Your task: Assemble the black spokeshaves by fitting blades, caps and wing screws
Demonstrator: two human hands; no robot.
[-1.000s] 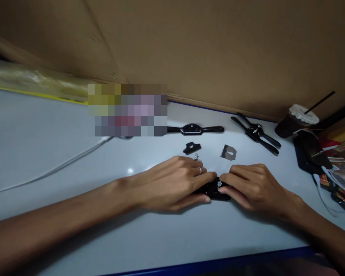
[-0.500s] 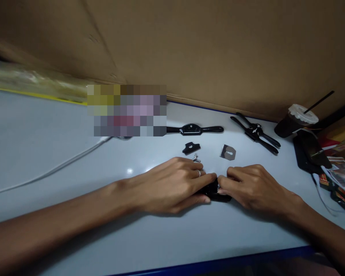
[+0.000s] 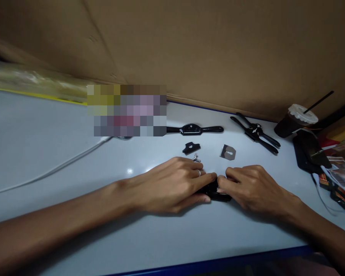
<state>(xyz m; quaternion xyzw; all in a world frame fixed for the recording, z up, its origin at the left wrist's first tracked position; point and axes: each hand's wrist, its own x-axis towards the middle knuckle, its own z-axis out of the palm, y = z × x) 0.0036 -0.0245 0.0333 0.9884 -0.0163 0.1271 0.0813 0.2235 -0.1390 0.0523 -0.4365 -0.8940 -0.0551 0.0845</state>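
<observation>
My left hand (image 3: pixel 180 188), with a ring on one finger, is closed on a black metal tool body (image 3: pixel 218 194) lying on the white table. From the other side, the fingertips of my right hand (image 3: pixel 247 188) pinch at something on that body, too small and covered to make out. Just beyond my left fingers lies a small silver screw (image 3: pixel 195 158). Behind it are a black cap piece (image 3: pixel 191 147) and, to the right, a flat metal blade (image 3: pixel 228 152) with a slot.
A black two-handled tool (image 3: pixel 191 129) lies farther back, and crossed black tools (image 3: pixel 255 132) are right of it. At the right stand a lidded drink cup (image 3: pixel 297 119) and a black device (image 3: pixel 310 151) with white cable. Another white cable (image 3: pixel 60 165) crosses the left side.
</observation>
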